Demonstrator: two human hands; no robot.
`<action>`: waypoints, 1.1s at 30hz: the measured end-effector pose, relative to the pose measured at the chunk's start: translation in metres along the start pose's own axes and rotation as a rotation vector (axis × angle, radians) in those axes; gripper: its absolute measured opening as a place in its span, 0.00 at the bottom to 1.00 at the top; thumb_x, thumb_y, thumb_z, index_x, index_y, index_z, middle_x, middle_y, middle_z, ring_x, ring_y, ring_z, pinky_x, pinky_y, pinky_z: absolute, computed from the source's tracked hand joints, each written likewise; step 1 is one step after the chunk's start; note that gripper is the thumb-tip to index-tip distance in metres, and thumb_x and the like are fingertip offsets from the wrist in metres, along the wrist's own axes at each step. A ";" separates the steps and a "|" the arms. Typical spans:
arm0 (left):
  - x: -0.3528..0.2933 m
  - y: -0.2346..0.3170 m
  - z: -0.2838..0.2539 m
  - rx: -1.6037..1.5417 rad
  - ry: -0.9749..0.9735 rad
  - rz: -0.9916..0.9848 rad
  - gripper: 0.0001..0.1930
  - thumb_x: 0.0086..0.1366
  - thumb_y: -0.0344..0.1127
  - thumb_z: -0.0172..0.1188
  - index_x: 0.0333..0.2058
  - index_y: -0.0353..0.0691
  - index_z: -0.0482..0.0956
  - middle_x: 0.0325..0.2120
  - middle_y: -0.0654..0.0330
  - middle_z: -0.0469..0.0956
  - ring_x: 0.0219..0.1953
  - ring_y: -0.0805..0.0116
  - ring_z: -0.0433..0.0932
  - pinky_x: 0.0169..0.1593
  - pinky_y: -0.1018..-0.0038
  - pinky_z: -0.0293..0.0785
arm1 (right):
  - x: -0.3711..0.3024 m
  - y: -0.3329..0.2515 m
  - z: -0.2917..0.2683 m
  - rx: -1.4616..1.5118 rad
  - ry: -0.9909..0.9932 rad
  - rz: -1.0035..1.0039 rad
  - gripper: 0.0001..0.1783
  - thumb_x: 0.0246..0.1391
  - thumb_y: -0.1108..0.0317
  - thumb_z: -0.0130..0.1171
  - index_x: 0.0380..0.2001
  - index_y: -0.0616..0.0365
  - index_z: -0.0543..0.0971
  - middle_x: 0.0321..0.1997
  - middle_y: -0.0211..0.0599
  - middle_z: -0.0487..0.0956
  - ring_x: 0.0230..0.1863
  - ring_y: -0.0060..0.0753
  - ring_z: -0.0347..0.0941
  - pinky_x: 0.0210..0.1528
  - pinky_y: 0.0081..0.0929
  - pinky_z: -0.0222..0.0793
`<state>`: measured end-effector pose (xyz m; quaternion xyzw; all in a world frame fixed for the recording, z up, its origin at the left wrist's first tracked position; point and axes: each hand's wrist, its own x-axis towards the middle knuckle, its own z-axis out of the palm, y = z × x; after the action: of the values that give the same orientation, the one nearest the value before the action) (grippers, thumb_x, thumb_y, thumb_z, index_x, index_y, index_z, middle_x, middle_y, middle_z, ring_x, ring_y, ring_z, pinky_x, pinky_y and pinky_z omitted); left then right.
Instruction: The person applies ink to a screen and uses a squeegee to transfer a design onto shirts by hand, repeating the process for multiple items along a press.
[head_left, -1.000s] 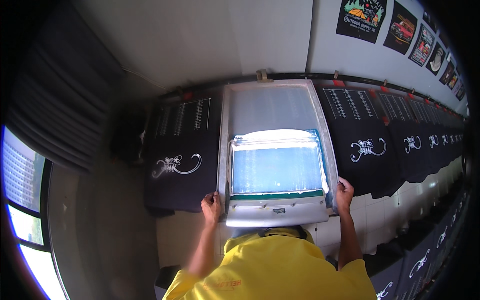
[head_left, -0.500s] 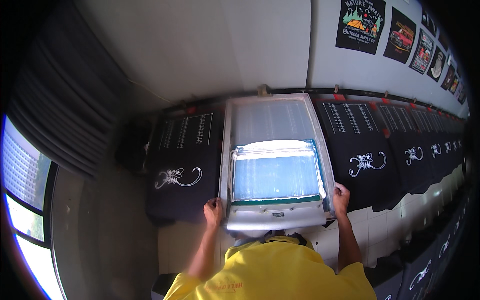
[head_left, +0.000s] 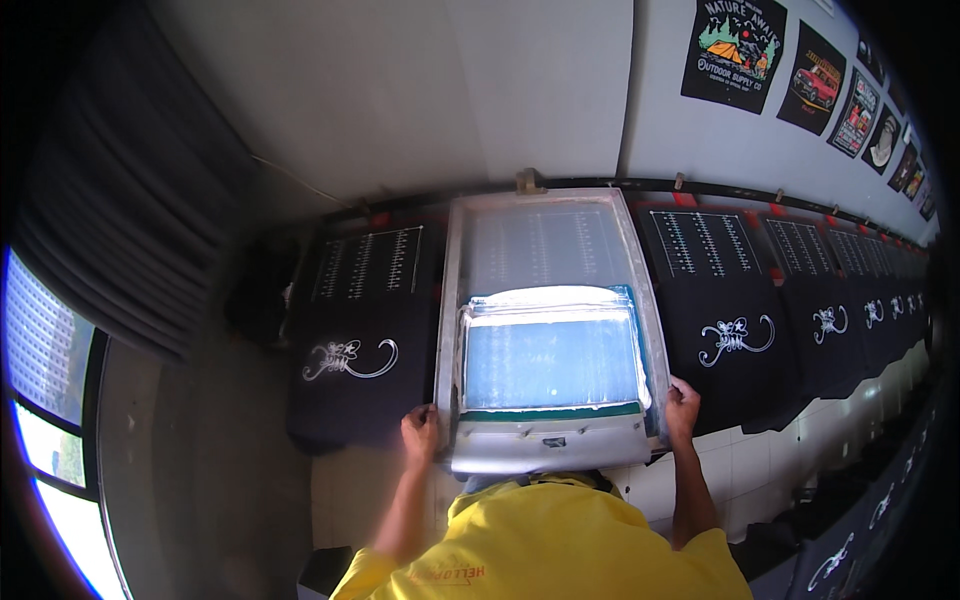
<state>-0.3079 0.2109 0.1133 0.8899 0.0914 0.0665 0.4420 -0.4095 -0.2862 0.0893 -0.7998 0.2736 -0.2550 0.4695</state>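
Observation:
A screen-printing frame [head_left: 450,300] lies lengthwise before me, its near end close to my body. Its mesh has a pale upper part and a blue area [head_left: 550,355] bordered by white ink [head_left: 545,297], thickest along the far side. My left hand [head_left: 420,432] is closed at the frame's near left corner. On the opposite side, the fingers of my right hand [head_left: 683,408] are closed round the right rail near its lower end. Faint rows of white marks show through the upper mesh. Whatever lies under the blue part is hidden.
Black fabric pieces with white prints lie left [head_left: 345,405] and right [head_left: 740,390] of the frame, the row running off right. Behind them runs a dark rail [head_left: 650,184] with small clamps. A grey curtain [head_left: 130,190] hangs left; posters [head_left: 735,50] are on the wall.
The view has shifted slightly. Both hands keep their places on the frame, whose near end now appears a little lower in the picture. The marks under the upper mesh show more clearly.

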 end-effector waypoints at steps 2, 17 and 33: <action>0.018 0.012 0.030 0.015 -0.003 0.008 0.16 0.62 0.39 0.59 0.39 0.31 0.84 0.29 0.48 0.84 0.32 0.61 0.83 0.39 0.68 0.75 | 0.032 0.014 0.006 0.025 -0.012 0.004 0.14 0.54 0.81 0.54 0.44 0.69 0.82 0.42 0.49 0.84 0.45 0.37 0.81 0.52 0.29 0.73; 0.028 0.071 0.223 0.178 -0.062 0.022 0.13 0.61 0.39 0.60 0.38 0.36 0.85 0.27 0.43 0.82 0.33 0.48 0.84 0.39 0.64 0.77 | 0.170 0.159 -0.034 -0.035 0.041 -0.038 0.12 0.57 0.75 0.56 0.43 0.65 0.82 0.37 0.48 0.84 0.40 0.38 0.81 0.46 0.29 0.74; -0.113 0.025 0.092 0.499 -0.642 0.760 0.29 0.58 0.42 0.65 0.58 0.39 0.74 0.62 0.54 0.69 0.68 0.54 0.61 0.68 0.53 0.60 | -0.045 0.057 -0.056 -0.751 -0.863 -0.663 0.43 0.45 0.59 0.73 0.65 0.51 0.69 0.72 0.34 0.62 0.73 0.43 0.54 0.74 0.41 0.53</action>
<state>-0.3975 0.1001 0.0737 0.9135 -0.3623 -0.0771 0.1683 -0.4908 -0.3129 0.0560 -0.9814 -0.1294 0.0700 0.1230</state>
